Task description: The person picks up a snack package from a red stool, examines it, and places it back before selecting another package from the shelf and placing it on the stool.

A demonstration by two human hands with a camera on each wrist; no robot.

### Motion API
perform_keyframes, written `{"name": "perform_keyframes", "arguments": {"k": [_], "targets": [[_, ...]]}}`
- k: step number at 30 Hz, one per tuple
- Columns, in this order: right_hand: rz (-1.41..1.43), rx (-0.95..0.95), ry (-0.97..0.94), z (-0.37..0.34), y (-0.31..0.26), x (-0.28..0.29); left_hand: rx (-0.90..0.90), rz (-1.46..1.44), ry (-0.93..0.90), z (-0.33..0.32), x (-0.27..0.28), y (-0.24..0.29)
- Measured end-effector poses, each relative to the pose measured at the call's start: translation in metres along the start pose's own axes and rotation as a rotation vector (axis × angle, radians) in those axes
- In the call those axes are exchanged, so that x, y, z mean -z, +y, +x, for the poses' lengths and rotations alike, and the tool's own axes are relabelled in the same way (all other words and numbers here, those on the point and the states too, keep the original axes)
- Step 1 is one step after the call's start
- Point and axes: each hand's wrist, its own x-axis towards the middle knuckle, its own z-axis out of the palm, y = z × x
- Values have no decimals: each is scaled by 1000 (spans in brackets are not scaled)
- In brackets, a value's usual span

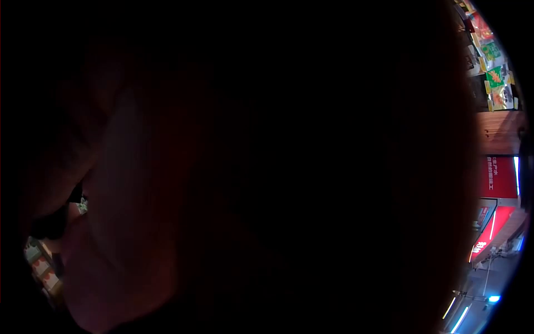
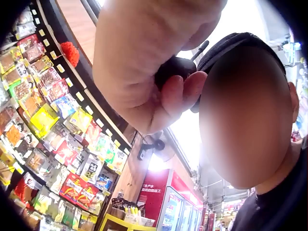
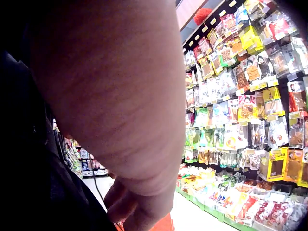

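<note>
My left hand (image 2: 149,53) is raised to the front of the head, fingers curled round a black head-worn camera (image 2: 174,68) beside a dark headband (image 2: 231,45). In the head view that same hand (image 1: 130,222) lies dark and very close, blocking most of the picture. Low in the right wrist view, my right hand (image 3: 144,204) hangs beside dark clothing with its fingers bent. A red thing (image 3: 164,224) shows just below and behind those fingers; I cannot tell whether they hold it.
A tall shelf wall of packaged snacks (image 3: 250,72) rises on the right, with bins of loose packets (image 3: 240,199) along its foot. A red-framed drinks fridge (image 2: 161,192) stands farther back. A thin dark cable (image 3: 97,185) runs down by the clothing.
</note>
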Motion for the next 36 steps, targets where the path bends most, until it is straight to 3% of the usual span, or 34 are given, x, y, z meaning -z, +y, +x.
{"name": "perform_keyframes", "arguments": {"k": [14,18,21,25,30,33,35,36], "targets": [[-3,-25,-23,2,-1,-2,5,54,28,-5,0,-5],[5,-25,8,-1,2,-4,6,104,104,-23,25,12],[18,-66,-16,1,13,-15,-171,-16,237,-61,58,55],[1,-30,23,-13,13,2,-462,-164,256,-75,70,74],[3,-52,21,-17,13,6,-604,-54,457,-59,68,53],[17,2,84,-18,7,8,-400,430,777,-57,47,15],[39,122,211,-21,-7,14,-126,817,833,-51,27,-14],[120,166,250,-23,-22,20,-21,907,778,-45,13,-26]]}}
